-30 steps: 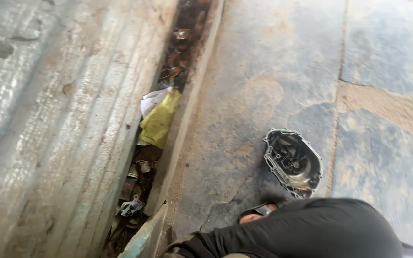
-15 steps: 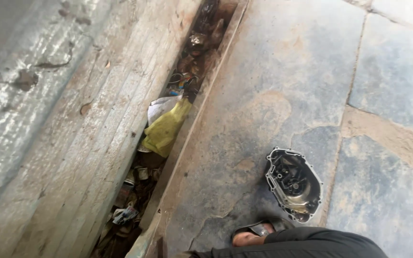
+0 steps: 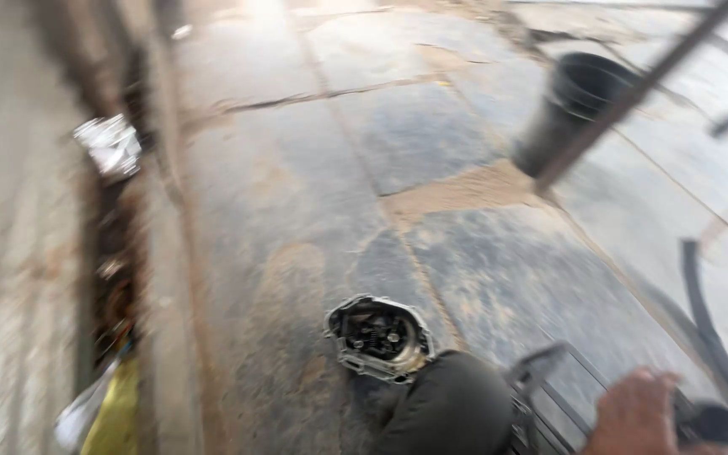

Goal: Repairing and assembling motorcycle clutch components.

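Observation:
My right hand [image 3: 639, 413] shows at the bottom right edge, blurred, against a dark object [image 3: 712, 424]; whether it grips the object is unclear. Just left of the hand is a thin metal frame [image 3: 541, 375]. My knee in dark trousers [image 3: 457, 409] is bent beside it. A round metal engine cover [image 3: 379, 337], open side up with dark parts inside, lies on the stone floor touching the knee. My left hand is out of view.
A black bucket [image 3: 573, 105] stands on the stone slabs [image 3: 431, 135] at the upper right, crossed by a slanted metal rod [image 3: 634, 93]. A curved black hose [image 3: 699, 312] lies at the right. At the left, a litter-filled gutter [image 3: 111, 278] holds a yellow wrapper [image 3: 115, 417] and crumpled foil [image 3: 111, 145].
The view has swung up and to the right, bringing in the bucket, rod and hose. My right hand has appeared at the bottom right. The engine cover lies where it was.

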